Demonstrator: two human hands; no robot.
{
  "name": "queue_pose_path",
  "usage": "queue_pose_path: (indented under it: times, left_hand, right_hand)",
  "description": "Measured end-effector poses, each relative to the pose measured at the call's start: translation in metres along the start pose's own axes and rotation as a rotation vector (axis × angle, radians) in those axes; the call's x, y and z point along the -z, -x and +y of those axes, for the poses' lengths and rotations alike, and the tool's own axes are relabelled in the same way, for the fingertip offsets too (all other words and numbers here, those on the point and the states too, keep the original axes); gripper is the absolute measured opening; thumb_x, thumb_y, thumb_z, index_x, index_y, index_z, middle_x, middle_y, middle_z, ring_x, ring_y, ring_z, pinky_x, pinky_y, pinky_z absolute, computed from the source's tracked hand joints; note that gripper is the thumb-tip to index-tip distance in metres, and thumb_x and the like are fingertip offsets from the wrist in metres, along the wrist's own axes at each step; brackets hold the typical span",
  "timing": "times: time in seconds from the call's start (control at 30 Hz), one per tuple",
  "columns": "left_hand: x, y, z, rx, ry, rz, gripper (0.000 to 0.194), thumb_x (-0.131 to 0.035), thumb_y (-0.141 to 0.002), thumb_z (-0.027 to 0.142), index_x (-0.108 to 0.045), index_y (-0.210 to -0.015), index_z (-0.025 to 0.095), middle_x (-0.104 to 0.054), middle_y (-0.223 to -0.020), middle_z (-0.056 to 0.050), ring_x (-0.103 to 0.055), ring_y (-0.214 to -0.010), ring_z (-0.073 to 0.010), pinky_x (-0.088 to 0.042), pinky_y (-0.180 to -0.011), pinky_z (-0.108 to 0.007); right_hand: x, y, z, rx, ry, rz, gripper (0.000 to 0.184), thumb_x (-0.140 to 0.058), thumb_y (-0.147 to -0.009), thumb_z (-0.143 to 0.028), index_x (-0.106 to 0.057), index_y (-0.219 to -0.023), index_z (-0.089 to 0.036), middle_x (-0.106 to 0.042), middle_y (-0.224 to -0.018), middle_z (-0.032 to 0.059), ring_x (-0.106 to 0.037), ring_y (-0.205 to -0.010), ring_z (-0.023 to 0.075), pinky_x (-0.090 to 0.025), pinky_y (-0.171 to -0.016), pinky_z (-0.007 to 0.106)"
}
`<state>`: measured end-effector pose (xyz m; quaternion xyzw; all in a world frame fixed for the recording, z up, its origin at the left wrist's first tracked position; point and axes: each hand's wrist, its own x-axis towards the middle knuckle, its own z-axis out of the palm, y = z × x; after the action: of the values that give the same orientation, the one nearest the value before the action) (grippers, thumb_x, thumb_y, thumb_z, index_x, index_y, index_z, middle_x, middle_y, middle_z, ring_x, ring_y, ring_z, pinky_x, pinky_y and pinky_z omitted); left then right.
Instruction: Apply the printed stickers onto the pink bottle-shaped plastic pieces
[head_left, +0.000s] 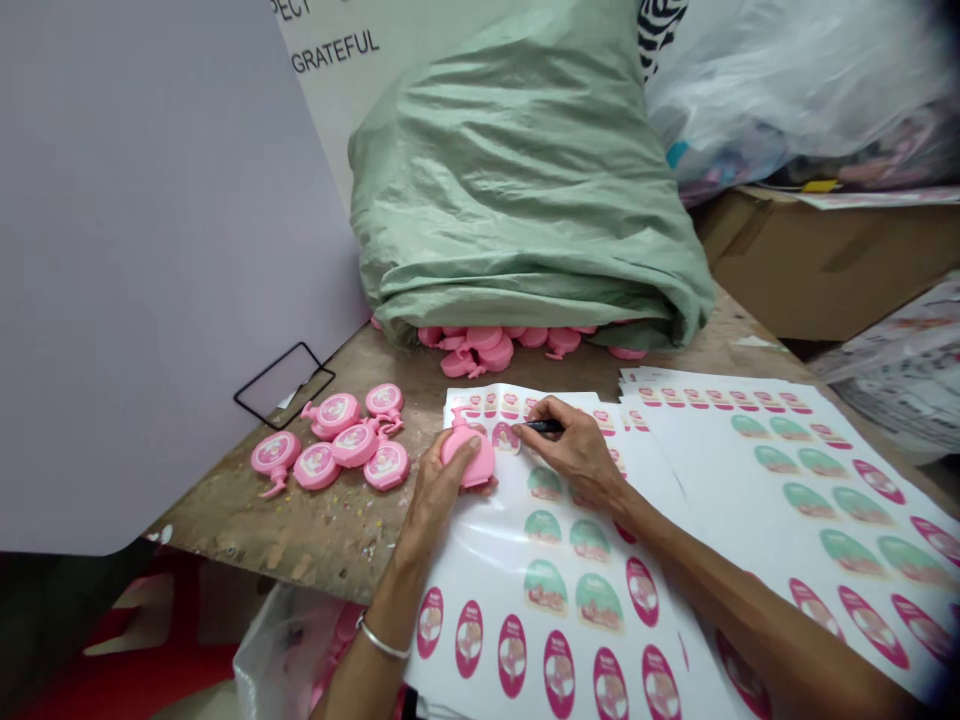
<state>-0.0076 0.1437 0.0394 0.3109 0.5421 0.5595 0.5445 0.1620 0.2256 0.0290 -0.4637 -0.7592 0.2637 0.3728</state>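
Observation:
My left hand [442,475] is closed around a small pink pump bottle [469,458], nozzle pointing up, with a plain side facing me. My right hand [574,450] pinches a slim black tool [543,426], perhaps a pen or craft knife. Its tip is at a pink arched sticker [505,437] on the top sheet, just right of the bottle. Both hands rest over the white sticker sheet [499,545], printed with green domed and pink oval labels. Whether the sticker is lifted from the sheet I cannot tell.
Several labelled pink bottles [354,441] lie in a group at the left. Unlabelled ones [491,350] spill from under a large green sack [525,180] at the back. A second stack of sticker sheets [720,455] lies right; a black wire frame [283,385] sits by the left panel.

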Motion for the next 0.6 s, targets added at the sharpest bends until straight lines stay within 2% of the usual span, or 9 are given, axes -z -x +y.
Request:
queue_pose_path:
  times: [0.1,0.2,0.33,0.47,0.6]
  left_hand:
    - [-0.002,0.001,-0.001,-0.049,-0.031,0.031,0.046,-0.07,-0.076,0.046,-0.063,-0.106,0.012,-0.064,-0.085,-0.006,-0.062,-0.06,-0.0124,-0.058,-0.053,-0.026]
    - [-0.003,0.004,-0.007,-0.077,-0.056,0.117,0.05,-0.073,-0.073,0.048,-0.062,-0.106,0.012,-0.062,-0.097,-0.008,-0.063,-0.067,-0.0136,-0.06,-0.056,-0.028]
    - [-0.002,0.011,-0.016,-0.053,-0.04,0.209,0.055,-0.073,-0.073,0.051,-0.06,-0.112,0.013,-0.061,-0.099,-0.008,-0.065,-0.071,-0.0157,-0.062,-0.059,-0.03]
    - [-0.003,0.014,-0.02,-0.053,0.005,0.219,0.053,-0.074,-0.072,0.051,-0.062,-0.106,0.013,-0.062,-0.095,-0.008,-0.066,-0.07,-0.0166,-0.062,-0.061,-0.032]
    - [-0.005,0.012,-0.022,-0.093,0.034,0.256,0.052,-0.078,-0.067,0.048,-0.064,-0.104,0.014,-0.064,-0.1,-0.01,-0.065,-0.078,-0.0179,-0.061,-0.059,-0.026]
  right_hand:
    - [0.002,0.004,0.002,-0.027,-0.008,-0.005,0.025,-0.063,-0.08,-0.044,-0.053,-0.075,-0.021,-0.057,-0.07,-0.0004,-0.052,-0.063,0.014,-0.043,-0.06,0.027]
    - [-0.002,0.001,0.006,-0.034,0.058,0.01,0.021,-0.064,-0.076,-0.039,-0.054,-0.075,-0.021,-0.058,-0.073,0.0016,-0.053,-0.068,0.0164,-0.043,-0.066,0.03]
    - [-0.006,-0.011,0.006,-0.033,0.033,-0.085,0.019,-0.068,-0.07,-0.036,-0.055,-0.07,-0.021,-0.059,-0.072,0.0011,-0.053,-0.072,0.0176,-0.042,-0.072,0.032]
    - [-0.006,-0.023,0.003,-0.127,-0.065,-0.192,0.03,-0.068,-0.071,-0.048,-0.056,-0.071,-0.02,-0.06,-0.067,-0.0008,-0.053,-0.061,0.0146,-0.04,-0.059,0.028]
    - [-0.005,-0.027,-0.003,-0.246,-0.186,-0.251,0.039,-0.071,-0.066,-0.054,-0.056,-0.069,-0.019,-0.057,-0.059,-0.0029,-0.048,-0.05,0.0109,-0.036,-0.05,0.025]
